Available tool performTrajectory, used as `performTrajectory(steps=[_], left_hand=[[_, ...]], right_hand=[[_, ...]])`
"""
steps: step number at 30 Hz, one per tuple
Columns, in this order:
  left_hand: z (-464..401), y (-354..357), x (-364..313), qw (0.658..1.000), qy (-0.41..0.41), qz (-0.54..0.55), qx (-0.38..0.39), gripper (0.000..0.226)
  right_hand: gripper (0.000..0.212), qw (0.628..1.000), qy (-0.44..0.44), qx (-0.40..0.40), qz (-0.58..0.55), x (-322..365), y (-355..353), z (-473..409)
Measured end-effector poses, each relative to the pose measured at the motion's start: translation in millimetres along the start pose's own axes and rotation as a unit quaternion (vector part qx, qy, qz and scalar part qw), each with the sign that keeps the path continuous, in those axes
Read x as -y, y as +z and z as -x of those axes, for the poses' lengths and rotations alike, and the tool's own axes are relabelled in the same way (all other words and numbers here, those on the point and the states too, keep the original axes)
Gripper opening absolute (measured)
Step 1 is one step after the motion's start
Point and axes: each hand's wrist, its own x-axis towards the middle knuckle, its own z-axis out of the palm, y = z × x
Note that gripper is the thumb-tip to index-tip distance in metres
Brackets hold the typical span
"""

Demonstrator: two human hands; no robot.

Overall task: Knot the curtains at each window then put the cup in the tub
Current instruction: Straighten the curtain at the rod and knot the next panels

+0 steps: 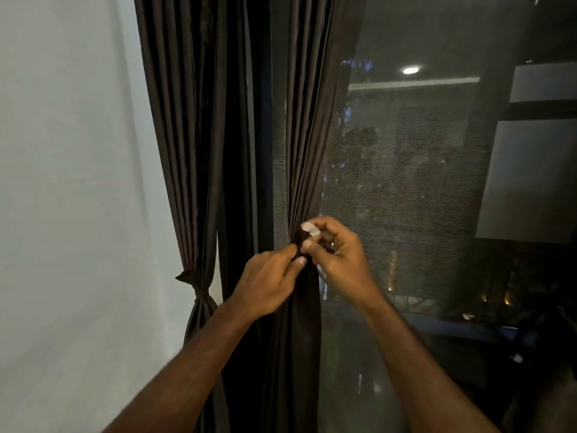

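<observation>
While a dark brown curtain (307,135) hangs gathered before the window's mesh screen (406,182), the head view shows both hands meeting at its bunched waist. The left hand (268,282) pinches the fabric bundle, seemingly to keep it cinched; the right hand (337,254) curls round it, a white-tipped finger (310,229) uppermost, probably working the knot. Beside the wall (62,182), another curtain (193,151) hangs already tied. Neither cup nor tub is visible.
</observation>
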Motion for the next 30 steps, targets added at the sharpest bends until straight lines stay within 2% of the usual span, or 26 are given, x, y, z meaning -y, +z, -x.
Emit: performTrajectory(steps=[3, 5, 11, 16, 18, 20, 22, 24, 28, 30], left_hand=[[1, 5, 1, 0.995, -0.040, 0.068, -0.054, 0.032], [3, 7, 2, 0.986, -0.078, 0.125, -0.081, 0.039], [-1, 12, 3, 0.970, -0.112, 0.187, -0.112, 0.039], [-4, 7, 2, 0.984, -0.100, 0.117, -0.085, 0.039], [-7, 3, 3, 0.992, -0.090, 0.067, -0.063, 0.040], [-9, -2, 4, 0.997, -0.067, 0.027, -0.041, 0.029], [-11, -10, 5, 0.999, -0.033, -0.026, -0.013, 0.022], [-15, -20, 8, 0.997, -0.002, -0.072, 0.019, 0.027], [-18, -28, 13, 0.993, 0.028, -0.095, 0.067, 0.028], [-12, -22, 11, 0.992, 0.049, -0.093, 0.066, 0.033]], right_hand=[[0.048, 1.000, -0.030, -0.006, 0.005, -2, 2, 6], [0.056, 0.997, -0.054, -0.029, 0.053, -9, 3, 11], [0.049, 0.964, -0.139, -0.025, 0.225, -27, 11, 18], [0.039, 0.894, -0.175, -0.051, 0.409, -28, 19, 15], [0.031, 0.880, -0.158, -0.047, 0.445, -22, 22, 12], [0.029, 0.874, -0.146, -0.033, 0.462, -15, 23, 7], [0.029, 0.861, -0.130, 0.007, 0.491, -9, 19, 2], [0.022, 0.854, -0.118, 0.062, 0.503, -4, 14, -3], [0.023, 0.851, -0.084, 0.157, 0.494, -2, -2, -16], [0.024, 0.854, -0.071, 0.181, 0.483, -4, -9, -22]])
